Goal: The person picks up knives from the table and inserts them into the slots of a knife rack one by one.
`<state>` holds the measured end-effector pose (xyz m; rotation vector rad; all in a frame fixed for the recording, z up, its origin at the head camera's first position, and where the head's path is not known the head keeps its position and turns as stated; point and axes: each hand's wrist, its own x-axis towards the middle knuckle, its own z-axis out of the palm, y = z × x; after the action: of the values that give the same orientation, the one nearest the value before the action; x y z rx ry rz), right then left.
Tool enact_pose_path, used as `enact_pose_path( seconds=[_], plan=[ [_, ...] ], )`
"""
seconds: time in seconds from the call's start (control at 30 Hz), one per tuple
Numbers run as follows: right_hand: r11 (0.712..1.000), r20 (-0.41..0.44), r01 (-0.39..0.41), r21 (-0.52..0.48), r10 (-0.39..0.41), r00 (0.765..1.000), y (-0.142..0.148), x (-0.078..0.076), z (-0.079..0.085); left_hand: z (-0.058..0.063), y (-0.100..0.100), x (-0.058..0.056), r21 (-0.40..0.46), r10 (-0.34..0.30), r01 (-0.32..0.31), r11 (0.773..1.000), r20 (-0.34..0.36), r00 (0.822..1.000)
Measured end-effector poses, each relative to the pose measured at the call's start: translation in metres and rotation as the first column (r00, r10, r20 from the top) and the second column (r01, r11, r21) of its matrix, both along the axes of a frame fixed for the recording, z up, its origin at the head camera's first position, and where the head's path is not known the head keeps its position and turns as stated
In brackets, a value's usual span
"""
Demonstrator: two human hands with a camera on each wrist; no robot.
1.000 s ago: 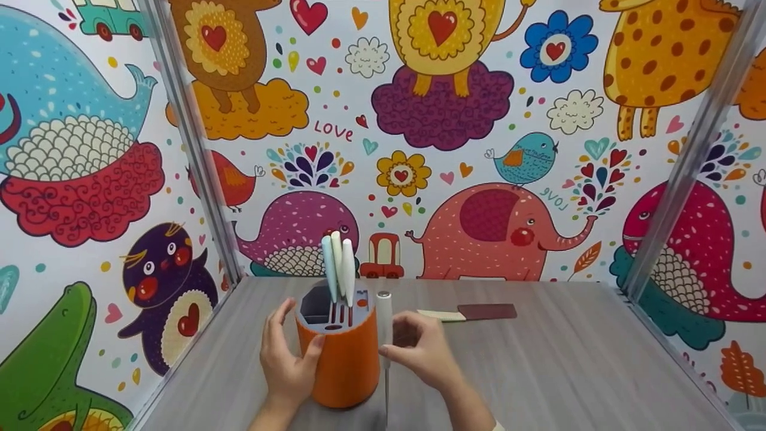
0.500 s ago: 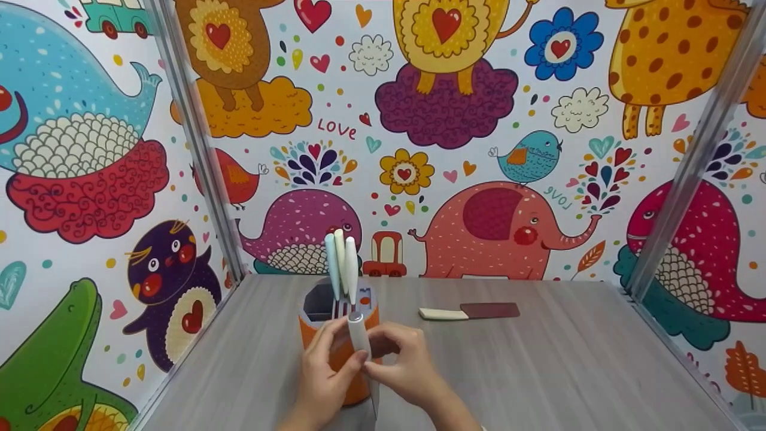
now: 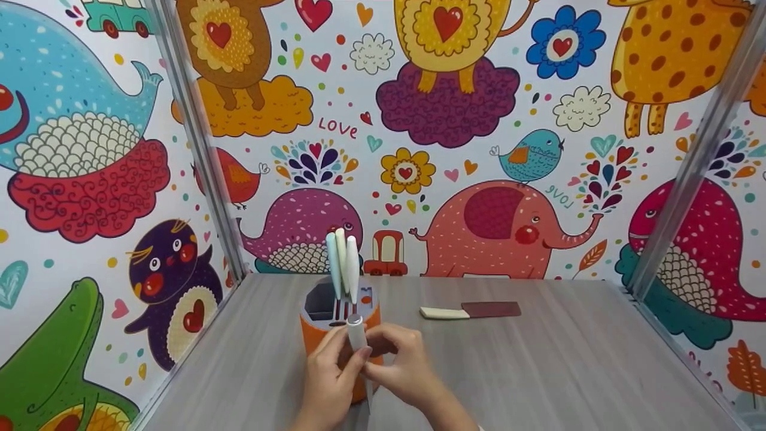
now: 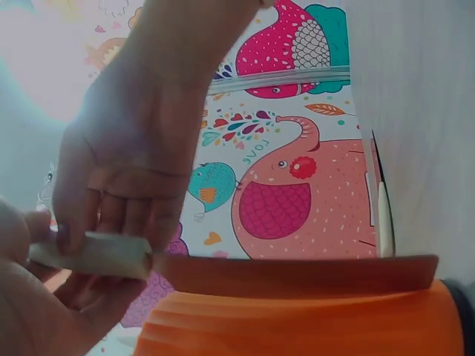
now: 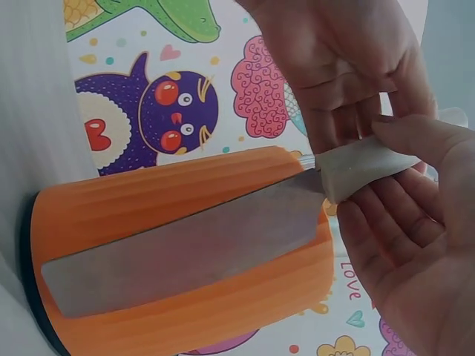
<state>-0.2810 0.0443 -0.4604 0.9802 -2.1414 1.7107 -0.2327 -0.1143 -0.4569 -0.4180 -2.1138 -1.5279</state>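
Note:
Both hands hold a cleaver (image 5: 185, 248) by its white handle (image 3: 356, 336), its broad rectangular blade pointing down in front of the orange knife block (image 3: 311, 341). My left hand (image 3: 328, 377) grips the handle from the left, thumb across it. From the right, my right hand (image 3: 404, 362) pinches the same handle with thumb and fingers. In the head view the blade is seen nearly edge-on; the right wrist view shows its flat face. Several knives with pale handles (image 3: 342, 266) stand upright in the block's slots.
A second cleaver (image 3: 470, 310), with a cream handle and a dark reddish-brown blade, lies on the grey wood-grain table (image 3: 538, 371) right of the block. Patterned panels (image 3: 443, 120) with metal corner posts (image 3: 200, 143) enclose the table's back and sides.
My left hand has left the block's side and taken hold of the cleaver's handle. The right hand has brought the cleaver leftward in front of the block. Both hands then shift only slightly.

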Motion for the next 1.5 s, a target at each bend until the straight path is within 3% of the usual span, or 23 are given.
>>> enact_pose_path(
  seconds=[0.13,0.23,0.37,0.43,0.6,0.77,0.97,1.33,1.5],
  plan=[
    [0.996,0.065,-0.067,-0.058,0.071,0.995,0.003,-0.006,-0.004,0.003,0.0,0.004,-0.001,0.027,-0.027,1.0,-0.001,1.0],
    [0.986,0.102,-0.065,-0.152,0.081,0.992,0.009,-0.014,-0.008,0.006,0.0,0.005,0.024,0.026,-0.027,0.999,0.024,0.999],
    [0.96,0.106,0.054,-0.274,-0.026,0.994,0.014,-0.028,-0.02,0.01,-0.002,0.006,0.039,0.031,-0.033,0.999,0.047,0.998],
    [0.943,0.12,0.131,-0.305,-0.098,0.988,0.015,-0.036,-0.029,0.011,-0.002,0.008,0.019,0.07,-0.07,0.997,0.038,0.997],
    [0.928,0.229,0.238,-0.285,-0.175,0.958,0.017,-0.055,-0.055,0.014,-0.002,0.012,0.03,0.093,-0.094,0.995,0.039,0.995],
    [0.953,0.351,0.147,-0.265,-0.046,0.935,0.016,-0.068,-0.081,0.018,-0.004,0.015,0.091,0.041,-0.046,0.995,0.049,0.998],
    [0.972,0.435,-0.008,-0.234,0.113,0.893,0.008,-0.073,-0.097,0.025,-0.004,0.022,0.125,0.06,-0.057,0.991,-0.018,0.998],
    [0.985,0.451,-0.036,-0.167,0.109,0.886,-0.003,-0.073,-0.107,0.039,-0.004,0.032,0.167,0.032,-0.021,0.986,-0.066,0.997],
    [0.979,0.497,-0.049,-0.198,0.144,0.856,-0.005,-0.073,-0.109,0.048,-0.006,0.037,0.162,0.079,-0.062,0.985,-0.102,0.992]
  ],
)
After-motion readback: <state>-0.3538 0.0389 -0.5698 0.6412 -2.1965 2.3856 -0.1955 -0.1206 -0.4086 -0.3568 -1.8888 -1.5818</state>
